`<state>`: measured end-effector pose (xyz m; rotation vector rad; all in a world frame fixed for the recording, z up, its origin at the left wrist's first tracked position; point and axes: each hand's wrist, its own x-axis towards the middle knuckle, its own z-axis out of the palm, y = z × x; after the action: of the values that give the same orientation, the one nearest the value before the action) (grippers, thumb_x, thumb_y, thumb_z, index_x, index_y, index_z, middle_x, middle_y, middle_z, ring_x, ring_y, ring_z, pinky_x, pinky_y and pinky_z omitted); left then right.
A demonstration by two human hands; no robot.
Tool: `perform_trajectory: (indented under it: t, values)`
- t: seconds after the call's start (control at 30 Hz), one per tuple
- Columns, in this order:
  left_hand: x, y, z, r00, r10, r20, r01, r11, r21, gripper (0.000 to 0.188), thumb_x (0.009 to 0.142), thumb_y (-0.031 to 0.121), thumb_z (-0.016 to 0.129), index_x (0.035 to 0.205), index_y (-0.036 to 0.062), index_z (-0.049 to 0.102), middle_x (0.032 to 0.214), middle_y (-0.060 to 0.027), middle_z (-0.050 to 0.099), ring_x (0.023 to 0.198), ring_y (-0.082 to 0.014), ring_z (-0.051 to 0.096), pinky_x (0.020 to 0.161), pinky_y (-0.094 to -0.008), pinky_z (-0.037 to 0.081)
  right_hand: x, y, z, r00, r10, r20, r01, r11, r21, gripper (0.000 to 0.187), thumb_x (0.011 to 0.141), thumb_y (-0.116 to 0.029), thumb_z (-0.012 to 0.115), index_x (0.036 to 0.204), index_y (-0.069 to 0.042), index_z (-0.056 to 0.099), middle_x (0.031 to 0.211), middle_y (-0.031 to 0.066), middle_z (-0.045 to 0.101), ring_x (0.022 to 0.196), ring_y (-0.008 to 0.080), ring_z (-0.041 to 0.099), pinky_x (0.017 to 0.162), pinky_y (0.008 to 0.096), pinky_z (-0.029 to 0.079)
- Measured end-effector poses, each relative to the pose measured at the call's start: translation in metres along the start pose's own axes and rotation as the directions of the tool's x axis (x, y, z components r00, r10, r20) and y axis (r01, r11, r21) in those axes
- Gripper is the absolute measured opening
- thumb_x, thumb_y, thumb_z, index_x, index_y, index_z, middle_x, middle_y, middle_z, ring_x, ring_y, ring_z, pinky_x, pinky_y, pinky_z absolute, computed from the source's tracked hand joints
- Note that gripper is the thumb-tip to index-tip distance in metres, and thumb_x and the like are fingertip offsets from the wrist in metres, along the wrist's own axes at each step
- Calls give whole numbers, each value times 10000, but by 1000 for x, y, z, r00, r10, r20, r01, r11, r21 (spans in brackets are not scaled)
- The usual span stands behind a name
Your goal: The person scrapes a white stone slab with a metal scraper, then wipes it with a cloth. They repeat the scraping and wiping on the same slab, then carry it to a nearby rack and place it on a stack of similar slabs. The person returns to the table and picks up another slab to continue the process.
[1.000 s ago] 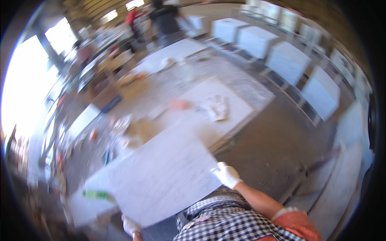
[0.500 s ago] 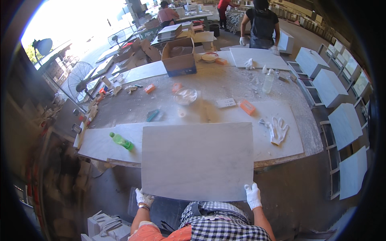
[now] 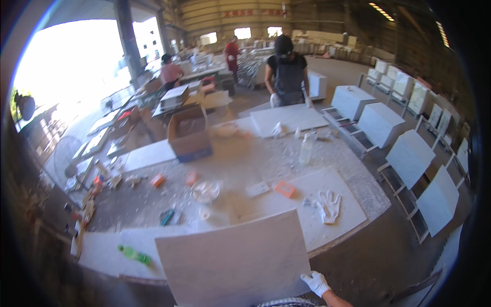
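Gripping the lower right corner of a large grey stone tile [image 3: 238, 261], the gloved right hand [image 3: 316, 282] had its fingers closed on the edge. The left hand was out of the head view, hidden below the slab, so its state could not be told. Half a second earlier both gloves had shown at the tile's lower corners; the slab now stood tilted over the near edge of the dusty worktable [image 3: 266, 163], beside a loose white glove [image 3: 329, 205] and a green bottle [image 3: 134, 254].
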<state>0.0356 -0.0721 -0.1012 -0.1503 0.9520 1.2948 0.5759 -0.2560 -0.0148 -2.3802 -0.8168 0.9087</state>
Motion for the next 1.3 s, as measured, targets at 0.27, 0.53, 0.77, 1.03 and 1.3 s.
perform_trajectory:
  t: [0.27, 0.53, 0.77, 1.03, 1.3]
  values:
    - [9, -2, -12, 984, 153, 96, 84, -856, 509, 611, 1010, 606, 327, 1422, 218, 556, 1512, -39, 520, 1404, -289, 472, 1123, -465, 382, 85, -94, -36, 962, -158, -222, 192, 971, 142, 721, 898, -668, 680, 1068, 30, 729, 1038, 268, 751, 1053, 429, 714, 876, 467, 558]
    - [26, -2, -63, 988, 61, 143, 38, -986, 160, 390, 1035, 453, 465, 1272, 238, 687, 1367, -26, 664, 1287, -234, 623, 1007, -409, 529, 152, -203, -73, 932, -201, -301, 307, 880, 361, 549, 985, -534, 674, 965, 13, 712, 796, 130, 656, 754, 230, 591, 708, 408, 495]
    - [16, 6, -57, 994, 109, 1, 109, -993, 41, 331, 1040, 427, 499, 1248, 260, 693, 1281, 15, 692, 1198, -187, 659, 945, -380, 555, 139, -201, -75, 914, -116, -388, 258, 905, 337, 480, 1032, -401, 645, 783, 9, 639, 619, 45, 510, 641, 100, 470, 607, 381, 433]
    - [-14, -30, 41, 981, 139, 135, 133, -990, 52, 313, 1037, 428, 510, 1223, 260, 697, 1233, 22, 703, 1152, -182, 671, 927, -386, 551, 81, -107, -153, 881, -73, -467, 327, 808, 490, 475, 1073, -370, 584, 794, 8, 657, 649, 6, 515, 673, 89, 469, 614, 358, 423]
    - [-65, -150, 210, 849, 23, 528, -4, -999, 51, 315, 1032, 435, 514, 1185, 244, 712, 1211, 0, 714, 1137, -208, 677, 937, -413, 539, -26, 81, -242, 628, 320, -709, 327, 719, 614, 633, 1096, -507, 484, 731, -16, 647, 680, 38, 611, 691, 119, 578, 671, 340, 467]
